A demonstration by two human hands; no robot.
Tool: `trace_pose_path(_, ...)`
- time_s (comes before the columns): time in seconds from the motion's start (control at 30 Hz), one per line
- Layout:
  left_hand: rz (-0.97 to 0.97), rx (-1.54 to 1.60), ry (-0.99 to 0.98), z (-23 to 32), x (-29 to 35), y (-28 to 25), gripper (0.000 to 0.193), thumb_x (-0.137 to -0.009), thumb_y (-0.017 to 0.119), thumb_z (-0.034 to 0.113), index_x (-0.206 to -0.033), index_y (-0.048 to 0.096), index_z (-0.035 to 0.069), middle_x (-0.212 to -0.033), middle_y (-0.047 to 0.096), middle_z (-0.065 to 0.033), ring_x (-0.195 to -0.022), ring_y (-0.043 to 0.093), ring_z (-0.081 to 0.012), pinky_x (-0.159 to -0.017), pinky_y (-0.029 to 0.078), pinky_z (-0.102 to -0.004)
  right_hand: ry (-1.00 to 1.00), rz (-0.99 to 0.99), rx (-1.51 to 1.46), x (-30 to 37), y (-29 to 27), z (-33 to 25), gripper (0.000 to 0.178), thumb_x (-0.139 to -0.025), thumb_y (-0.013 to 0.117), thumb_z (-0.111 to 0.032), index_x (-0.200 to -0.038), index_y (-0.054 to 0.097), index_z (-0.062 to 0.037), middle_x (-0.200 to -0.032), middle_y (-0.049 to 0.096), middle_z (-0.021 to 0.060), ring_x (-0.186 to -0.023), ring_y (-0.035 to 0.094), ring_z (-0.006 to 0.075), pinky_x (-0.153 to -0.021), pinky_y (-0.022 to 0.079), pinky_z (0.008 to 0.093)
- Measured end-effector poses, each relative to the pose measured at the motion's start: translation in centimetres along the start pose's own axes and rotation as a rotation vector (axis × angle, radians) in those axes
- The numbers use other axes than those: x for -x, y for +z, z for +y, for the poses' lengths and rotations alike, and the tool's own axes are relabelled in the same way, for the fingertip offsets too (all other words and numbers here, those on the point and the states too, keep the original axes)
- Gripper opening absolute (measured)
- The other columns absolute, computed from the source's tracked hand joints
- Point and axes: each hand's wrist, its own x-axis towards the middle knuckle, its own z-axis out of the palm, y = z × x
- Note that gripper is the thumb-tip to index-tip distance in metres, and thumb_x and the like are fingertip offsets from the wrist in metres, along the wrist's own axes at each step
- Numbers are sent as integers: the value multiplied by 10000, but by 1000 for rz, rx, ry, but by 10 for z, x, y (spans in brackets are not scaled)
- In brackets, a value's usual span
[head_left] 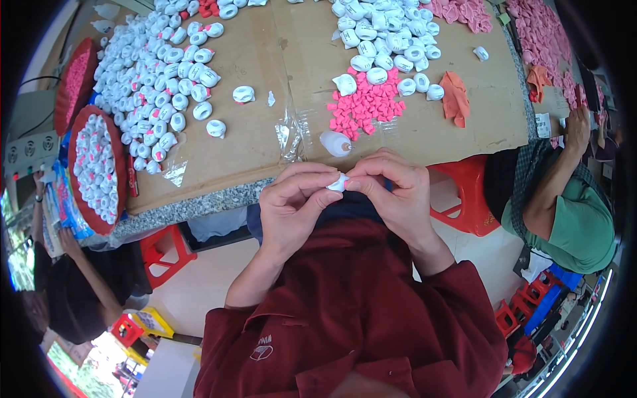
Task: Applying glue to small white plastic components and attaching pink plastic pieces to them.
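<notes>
Close in front of my body, just off the table's near edge, my two hands meet at one small white plastic piece [337, 184]. My left hand [290, 202] pinches it between thumb and fingertips. A bit of bright pink shows on its right side, where the thumb and fingers of my right hand [399, 192] close on it; whether the pink part is seated cannot be seen. Just beyond my fingers lies a translucent white squeeze bottle [336, 143]. Behind it spreads a heap of small pink pieces [365, 109], bordered by a pile of white ring-shaped pieces [388, 33].
A larger pile of white pieces with pink bits [159, 79] covers the cardboard-topped table [259, 56] at left. Two red trays [120, 169] stand at its left edge. An orange cloth-like scrap [454, 99] lies right. Co-workers sit both sides; a red stool [471, 196] stands at right.
</notes>
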Motion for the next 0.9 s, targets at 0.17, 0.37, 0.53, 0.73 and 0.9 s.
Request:
trace_pose_path(0.17, 48, -305, 98, 4, -4, -15, 196, -725, 654, -72, -904, 654, 8, -994, 588, -109, -817, 599, -155, -690, 505, -234, -55, 51, 42, -3, 7, 7, 97, -687, 700, -8, -766, 643, -4, -688, 597, 33, -625, 522, 92, -544, 389, 208)
trace_pose_path(0.37, 312, -1130, 467, 20, -56, -21, 227, -690, 668, -8, -910, 661, 46, -993, 606, -80, -929, 530, -240, -808, 430, -336, -114, 265, 279, -13, 10, 4, 265, -643, 744, -37, -882, 630, -17, -846, 579, 47, -720, 547, 114, -578, 411, 207)
trace_pose_path(0.53, 42, -1144, 509, 19, -96, 3, 296, -711, 644, 67, -1006, 637, 87, -1040, 597, -64, -1003, 490, -269, -871, 371, -357, -281, 210, 304, -19, 14, 17, 310, -646, 737, -40, -926, 609, -2, -945, 564, 99, -849, 576, 211, -731, 459, 282)
trace_pose_path(0.73, -50, -1216, 481, 11, -109, 19, 266, -718, 655, 104, -976, 621, 48, -1070, 547, -101, -1020, 471, -311, -793, 365, -383, -338, 238, 179, -11, -7, 17, 324, -742, 625, 18, -1039, 496, 23, -1059, 556, 154, -976, 559, 218, -839, 433, 319)
trace_pose_path(0.9, 13, -551, 246, 21, -85, 8, 278, -747, 618, -40, -1018, 606, 18, -1046, 557, -93, -966, 541, -223, -796, 451, -314, -226, 195, -82, 5, -22, 15, 362, -795, 602, -35, -1111, 434, 23, -1044, 545, 160, -979, 556, 215, -838, 427, 299)
